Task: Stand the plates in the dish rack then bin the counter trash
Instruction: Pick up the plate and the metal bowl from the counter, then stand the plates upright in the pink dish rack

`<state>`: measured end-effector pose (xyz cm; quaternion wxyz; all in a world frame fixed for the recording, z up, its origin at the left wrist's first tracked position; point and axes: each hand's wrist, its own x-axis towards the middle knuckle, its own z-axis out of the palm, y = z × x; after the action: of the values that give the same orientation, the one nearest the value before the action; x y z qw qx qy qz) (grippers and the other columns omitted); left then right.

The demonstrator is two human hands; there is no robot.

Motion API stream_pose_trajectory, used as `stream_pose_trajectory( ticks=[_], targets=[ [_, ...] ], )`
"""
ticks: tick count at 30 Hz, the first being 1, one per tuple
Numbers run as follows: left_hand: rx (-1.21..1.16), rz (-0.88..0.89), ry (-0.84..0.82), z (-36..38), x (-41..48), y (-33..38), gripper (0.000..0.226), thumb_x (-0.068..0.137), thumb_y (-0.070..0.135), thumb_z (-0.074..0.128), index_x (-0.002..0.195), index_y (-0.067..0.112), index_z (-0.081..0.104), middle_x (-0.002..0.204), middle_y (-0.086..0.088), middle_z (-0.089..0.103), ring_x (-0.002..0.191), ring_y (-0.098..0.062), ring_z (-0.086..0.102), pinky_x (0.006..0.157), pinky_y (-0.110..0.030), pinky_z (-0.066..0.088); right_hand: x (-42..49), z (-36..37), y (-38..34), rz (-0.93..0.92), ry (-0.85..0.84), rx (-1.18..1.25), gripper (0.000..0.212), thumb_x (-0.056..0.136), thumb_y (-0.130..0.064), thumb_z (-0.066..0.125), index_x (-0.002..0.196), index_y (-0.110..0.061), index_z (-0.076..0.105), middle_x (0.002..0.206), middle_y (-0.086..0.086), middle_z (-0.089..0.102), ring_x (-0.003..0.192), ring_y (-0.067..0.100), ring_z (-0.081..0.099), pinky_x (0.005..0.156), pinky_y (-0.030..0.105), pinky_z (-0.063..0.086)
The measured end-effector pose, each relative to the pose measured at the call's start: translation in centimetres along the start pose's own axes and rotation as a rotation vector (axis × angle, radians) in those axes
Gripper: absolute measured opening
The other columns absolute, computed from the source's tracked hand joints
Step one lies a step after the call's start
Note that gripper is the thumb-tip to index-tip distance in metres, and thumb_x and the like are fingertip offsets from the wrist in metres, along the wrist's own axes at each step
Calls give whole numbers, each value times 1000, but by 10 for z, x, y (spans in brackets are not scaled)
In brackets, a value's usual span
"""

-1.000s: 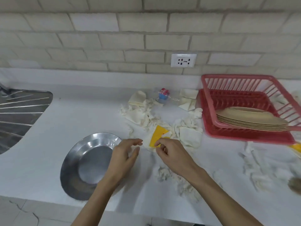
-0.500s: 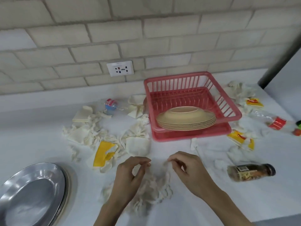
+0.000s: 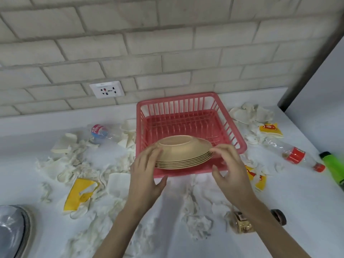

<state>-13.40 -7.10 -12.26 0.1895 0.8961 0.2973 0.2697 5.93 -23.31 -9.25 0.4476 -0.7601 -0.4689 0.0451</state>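
Observation:
A stack of several tan plates (image 3: pixel 183 152) lies upside down across the front edge of the red dish rack (image 3: pixel 188 112). My left hand (image 3: pixel 147 175) reaches to the stack's left rim, fingertips at or touching it, thumb spread below. My right hand (image 3: pixel 229 170) is at the right rim with curved fingers and holds nothing. Trash covers the counter: crumpled white paper (image 3: pixel 78 164), a yellow wrapper (image 3: pixel 80 194), another yellow wrapper (image 3: pixel 257 180) and a clear bottle with a blue label (image 3: pixel 99 132).
A steel plate (image 3: pixel 13 231) sits at the lower left. A red-labelled plastic bottle (image 3: pixel 297 157), a green bottle (image 3: pixel 334 167) and a small jar (image 3: pixel 242 223) lie at the right. A yellow packet (image 3: pixel 270 130) lies behind them. The brick wall with a socket (image 3: pixel 107 89) stands behind.
My view swung right from the steel plate to the rack. Both hands left the torn paper and moved up to the two sides of the plate stack.

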Motion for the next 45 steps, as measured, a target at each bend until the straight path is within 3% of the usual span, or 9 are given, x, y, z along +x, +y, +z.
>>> stream_pose_trajectory(
  ticks=[6, 11, 15, 21, 29, 33, 36, 40, 45],
  targets=[
    [59, 173, -40, 29, 34, -6, 81, 67, 10, 75, 142, 25, 47, 144, 4, 50, 135, -22, 44, 104, -51, 43, 14, -3, 33, -64, -90, -26, 60, 77, 11, 64, 129, -19, 58, 130, -12, 45, 125, 7, 46, 103, 10, 33],
    [-1, 235, 18, 24, 40, -10, 48, 86, 17, 56, 134, 21, 60, 136, 6, 58, 130, -20, 52, 105, -44, 46, 29, -3, 49, -83, -122, -27, 62, 74, 11, 66, 128, -18, 58, 127, -12, 47, 122, 6, 49, 101, 12, 38],
    [76, 246, -22, 16, 47, -2, 53, 82, 15, 51, 134, 22, 60, 132, 8, 59, 122, -19, 55, 99, -40, 50, 40, -1, 52, -88, -158, -17, 57, 76, 7, 68, 126, -18, 59, 123, -12, 48, 114, 3, 52, 90, 11, 44],
    [58, 217, 30, 13, 60, -1, 61, 73, -2, 61, 130, 19, 63, 128, 7, 63, 113, -19, 59, 93, -34, 51, 46, 4, 57, -87, -159, 2, 45, 83, -6, 72, 124, -20, 60, 122, -13, 49, 120, 9, 50, 101, 19, 41],
    [-190, 60, 164, -17, 63, 17, 62, 72, -4, 59, 128, 22, 65, 124, 11, 66, 117, -7, 60, 105, -25, 45, 58, 8, 39, 51, -19, 186, 59, 90, -16, 68, 143, -23, 44, 139, -12, 47, 129, 2, 46, 107, 23, 40],
    [-399, -60, 279, -41, 48, 28, 55, 74, -7, 57, 118, 23, 71, 116, 17, 71, 114, -9, 65, 99, -30, 51, 58, 12, 25, 234, -36, 430, 68, 89, -22, 69, 149, -29, 36, 136, -15, 52, 117, -2, 58, 88, 12, 49],
    [-521, -132, 319, -60, 37, 35, 45, 79, -11, 60, 114, 15, 73, 109, 10, 74, 106, -13, 68, 91, -28, 53, 53, 15, 9, 239, -42, 516, 60, 92, -17, 63, 148, -19, 39, 129, -17, 55, 104, -18, 57, 79, 1, 44],
    [-617, -263, 371, -87, 27, 39, 30, 85, -10, 66, 96, 17, 75, 88, 15, 76, 87, 0, 69, 76, -11, 47, 49, 26, -17, 215, -91, 591, 51, 89, -32, 59, 138, -20, 50, 123, -15, 63, 110, -10, 59, 82, 3, 44],
    [-768, -470, 396, -115, 3, 21, 9, 88, 3, 69, 90, 11, 73, 82, 4, 77, 80, -10, 73, 68, -19, 54, 39, 50, -59, 186, -100, 665, 31, 94, -21, 57, 125, -24, 55, 108, -22, 70, 102, -7, 63, 78, 6, 47]
  ],
)
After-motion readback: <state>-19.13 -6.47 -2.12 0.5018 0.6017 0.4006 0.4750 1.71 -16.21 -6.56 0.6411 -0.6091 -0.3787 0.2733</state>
